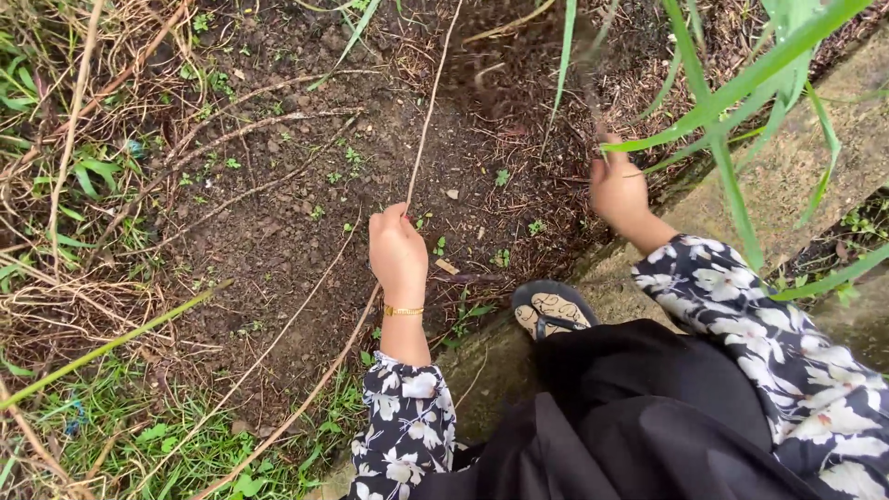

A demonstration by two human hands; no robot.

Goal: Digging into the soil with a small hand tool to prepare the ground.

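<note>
Seen from above, a person crouched at the edge of a patch of bare soil, wearing dark clothing with black-and-white floral sleeves (407,426) and a dark sandal (552,307) planted on a concrete edge (796,167). A gold bracelet (403,311) circled the left wrist.

The left hand (398,252) was clenched, its fingers (389,222) grasping a thin dry stem (428,102). The stem's long axis ran nearly upright in the view, leaning slightly to the right, rising from the fingers away across the dark soil (278,213) toward the top of the frame. A second, thicker dry stalk (315,380) lay diagonally below and left of that hand, passing near the wrist toward the lower grass.

The right hand (619,190) was closed around something among long green grass blades (732,93); what its fingers held could not be told, as motion blur and leaves covered it.

Beyond the fingers lay small seedlings, pebbles and dry tangled stalks to the far left.
</note>
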